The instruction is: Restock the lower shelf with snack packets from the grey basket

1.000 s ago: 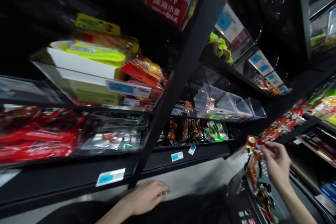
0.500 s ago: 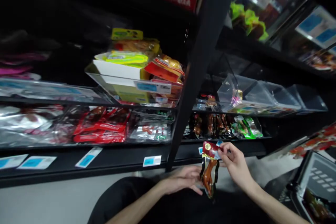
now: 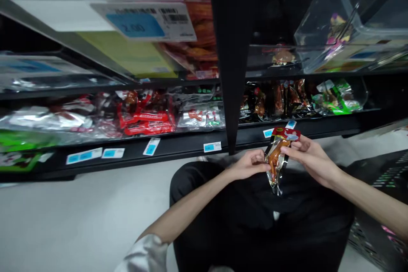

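Observation:
A vacuum-packed drumstick (image 3: 276,157), with a dark red top and a clear front showing brown meat, hangs slightly tilted above my lap. My left hand (image 3: 249,165) pinches its left edge near the lower half. On the other side, my right hand (image 3: 310,159) is closed on the upper right part, its thumb on the front and its other fingers behind. Similar brown-meat packs (image 3: 291,97) lie on the low shelf just beyond.
A black upright post (image 3: 230,63) splits the shelving ahead. Red packs (image 3: 145,121) and green-and-silver packs (image 3: 339,97) lie on the bottom shelf, with price tags (image 3: 212,147) along its edge. Clear bins (image 3: 321,51) sit above. A dark basket (image 3: 366,238) stands at my right.
My view has tilted down and come closer to the lower shelf. My left hand, loosely spread beside the pack before, now grips its edge; my right hand still holds it.

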A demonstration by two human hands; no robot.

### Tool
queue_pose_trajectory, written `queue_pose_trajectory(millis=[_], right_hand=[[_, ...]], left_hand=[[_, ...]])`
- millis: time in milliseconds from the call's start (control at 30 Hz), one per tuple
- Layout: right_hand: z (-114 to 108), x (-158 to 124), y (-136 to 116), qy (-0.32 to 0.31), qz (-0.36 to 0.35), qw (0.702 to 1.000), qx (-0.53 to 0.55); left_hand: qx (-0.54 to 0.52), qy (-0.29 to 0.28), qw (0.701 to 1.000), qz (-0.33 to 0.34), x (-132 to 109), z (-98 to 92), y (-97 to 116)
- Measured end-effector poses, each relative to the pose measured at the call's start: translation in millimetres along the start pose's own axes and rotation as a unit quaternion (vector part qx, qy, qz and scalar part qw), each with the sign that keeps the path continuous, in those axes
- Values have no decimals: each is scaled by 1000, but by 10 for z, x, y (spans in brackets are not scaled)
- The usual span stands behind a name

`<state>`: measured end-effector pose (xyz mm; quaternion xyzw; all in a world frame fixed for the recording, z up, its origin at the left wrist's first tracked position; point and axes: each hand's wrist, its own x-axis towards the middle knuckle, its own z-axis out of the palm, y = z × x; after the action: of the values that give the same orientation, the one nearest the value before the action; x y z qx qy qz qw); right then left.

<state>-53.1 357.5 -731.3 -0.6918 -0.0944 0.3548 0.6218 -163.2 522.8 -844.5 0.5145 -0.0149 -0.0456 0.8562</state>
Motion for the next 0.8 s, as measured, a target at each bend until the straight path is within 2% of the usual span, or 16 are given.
queue_pose_trajectory(millis=[100, 433, 633, 800], right_hand=[[-2, -21, 67, -29, 17, 998, -43], [-5, -7, 110, -4, -17, 997, -81], [-41, 18, 131, -47, 1, 994, -96], [-23, -2, 140, -48, -11, 995, -82]], left_hand=[[38, 29, 999, 9, 3, -19, 0], [142, 46, 988, 29, -30, -45, -32], [146, 28, 989, -4, -58, -31, -21], [165, -1, 986, -36, -87, -33, 2]])
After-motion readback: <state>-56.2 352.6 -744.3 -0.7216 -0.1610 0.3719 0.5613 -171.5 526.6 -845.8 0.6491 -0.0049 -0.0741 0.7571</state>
